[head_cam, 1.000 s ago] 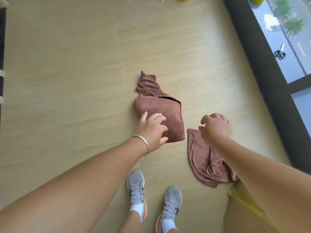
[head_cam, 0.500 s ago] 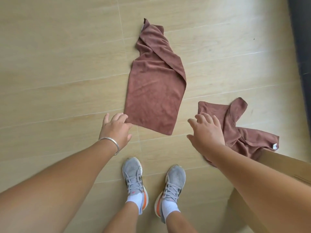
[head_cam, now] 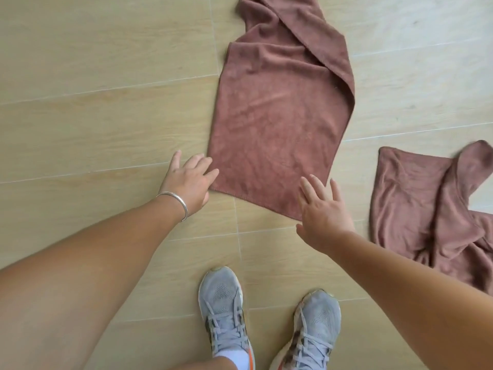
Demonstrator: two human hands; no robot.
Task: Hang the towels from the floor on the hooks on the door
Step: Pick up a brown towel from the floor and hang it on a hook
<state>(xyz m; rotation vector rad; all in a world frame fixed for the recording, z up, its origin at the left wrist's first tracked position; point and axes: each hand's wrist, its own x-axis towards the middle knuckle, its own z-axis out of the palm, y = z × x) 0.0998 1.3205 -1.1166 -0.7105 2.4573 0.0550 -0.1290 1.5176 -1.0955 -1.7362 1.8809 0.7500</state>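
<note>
A brown towel [head_cam: 277,108] lies mostly flat on the wooden floor [head_cam: 93,102], its far end folded over. My left hand [head_cam: 188,181], with a silver bangle at the wrist, reaches with straight fingers to the towel's near left corner and seems to touch its edge. My right hand [head_cam: 322,212] hovers with spread fingers over the near right corner and holds nothing. A second brown towel [head_cam: 432,209] lies crumpled on the floor to the right, apart from both hands. No door or hooks are in view.
My two feet in grey sneakers [head_cam: 224,313] stand just below the hands. Pale wood planks surround the towels on all sides.
The view has dropped closer to the floor and the towels look larger. Both hands have opened and reached down to the near corners of the flat towel.
</note>
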